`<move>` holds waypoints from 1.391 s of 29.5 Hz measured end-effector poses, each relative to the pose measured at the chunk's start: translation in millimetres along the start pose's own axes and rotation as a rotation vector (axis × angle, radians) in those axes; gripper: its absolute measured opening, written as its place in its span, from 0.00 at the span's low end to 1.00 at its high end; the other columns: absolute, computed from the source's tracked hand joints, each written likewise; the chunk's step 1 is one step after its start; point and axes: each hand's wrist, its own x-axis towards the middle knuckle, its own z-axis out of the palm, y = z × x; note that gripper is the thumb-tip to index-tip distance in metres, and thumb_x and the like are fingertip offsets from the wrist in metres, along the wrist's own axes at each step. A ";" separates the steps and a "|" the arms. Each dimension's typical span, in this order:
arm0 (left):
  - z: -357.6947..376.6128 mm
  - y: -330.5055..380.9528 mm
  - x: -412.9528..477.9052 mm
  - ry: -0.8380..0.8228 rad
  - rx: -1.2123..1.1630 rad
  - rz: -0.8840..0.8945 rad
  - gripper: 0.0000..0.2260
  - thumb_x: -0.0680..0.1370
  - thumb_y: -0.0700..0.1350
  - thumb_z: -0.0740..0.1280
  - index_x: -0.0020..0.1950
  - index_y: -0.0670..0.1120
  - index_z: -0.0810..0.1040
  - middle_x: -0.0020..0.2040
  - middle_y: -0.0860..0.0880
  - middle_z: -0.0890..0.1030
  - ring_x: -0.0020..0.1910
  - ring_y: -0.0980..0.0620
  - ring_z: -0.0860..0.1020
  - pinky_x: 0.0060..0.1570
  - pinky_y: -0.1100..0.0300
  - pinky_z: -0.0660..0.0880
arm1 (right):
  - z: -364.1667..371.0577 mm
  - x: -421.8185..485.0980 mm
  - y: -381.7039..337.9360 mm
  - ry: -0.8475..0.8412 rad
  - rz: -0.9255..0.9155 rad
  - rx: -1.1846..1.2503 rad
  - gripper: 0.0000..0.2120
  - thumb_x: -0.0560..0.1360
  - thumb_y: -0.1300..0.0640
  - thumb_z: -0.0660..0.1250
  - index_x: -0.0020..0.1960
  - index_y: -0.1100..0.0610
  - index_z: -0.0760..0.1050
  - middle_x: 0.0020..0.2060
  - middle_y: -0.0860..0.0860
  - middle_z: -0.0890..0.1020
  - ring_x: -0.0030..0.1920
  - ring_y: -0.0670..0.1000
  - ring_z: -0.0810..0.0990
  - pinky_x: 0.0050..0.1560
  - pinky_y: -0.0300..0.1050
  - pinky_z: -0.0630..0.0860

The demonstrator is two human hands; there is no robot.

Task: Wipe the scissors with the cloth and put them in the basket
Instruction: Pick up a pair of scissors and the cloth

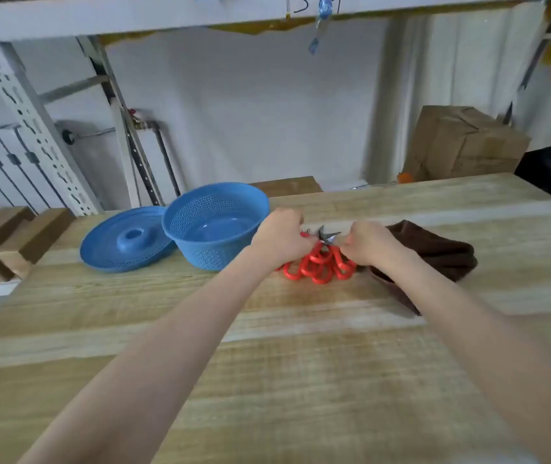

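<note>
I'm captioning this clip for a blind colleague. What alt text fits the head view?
The left hand and right hand grip a pile of red-handled scissors on a wooden table. A blue basket stands just left of them with its lid beside it; a brown cloth lies to the right.

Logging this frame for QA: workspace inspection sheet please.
Surface: wooden table, pale planks.
Job's things: scissors, red-handled, piled between the hands; blue basket left of them, upright, no scissors seen inside; brown cloth right of them, crumpled on the table.
Clutter: blue lid beside the basket; wooden blocks at the left edge.
Hands: left hand and right hand both curled at the scissors pile; exact grip hidden.
Cables: nothing seen.
Surroundings: metal shelving, cardboard box, white wall behind.
</note>
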 end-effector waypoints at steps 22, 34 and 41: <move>10.1 15.0 -21.4 -0.167 -1.024 -0.629 0.07 0.73 0.29 0.61 0.48 0.37 0.75 0.39 0.41 0.74 0.37 0.48 0.75 0.35 0.58 0.74 | 13.9 -31.6 16.6 0.202 0.144 0.337 0.09 0.69 0.60 0.72 0.34 0.61 0.74 0.31 0.52 0.78 0.36 0.53 0.78 0.28 0.41 0.66; -6.0 8.9 -57.8 -0.166 -0.891 -0.510 0.12 0.82 0.34 0.54 0.46 0.40 0.76 0.35 0.42 0.79 0.27 0.51 0.75 0.22 0.65 0.71 | 6.0 -68.4 49.1 0.290 0.097 -0.171 0.13 0.76 0.46 0.65 0.49 0.56 0.75 0.44 0.52 0.79 0.46 0.56 0.79 0.37 0.46 0.69; -6.9 16.5 -64.3 -0.105 -0.978 -0.535 0.11 0.83 0.37 0.55 0.46 0.38 0.76 0.37 0.42 0.79 0.27 0.50 0.78 0.23 0.64 0.73 | 18.9 -86.8 60.3 0.209 0.003 -0.083 0.05 0.79 0.57 0.64 0.49 0.54 0.78 0.47 0.51 0.79 0.51 0.56 0.79 0.41 0.45 0.71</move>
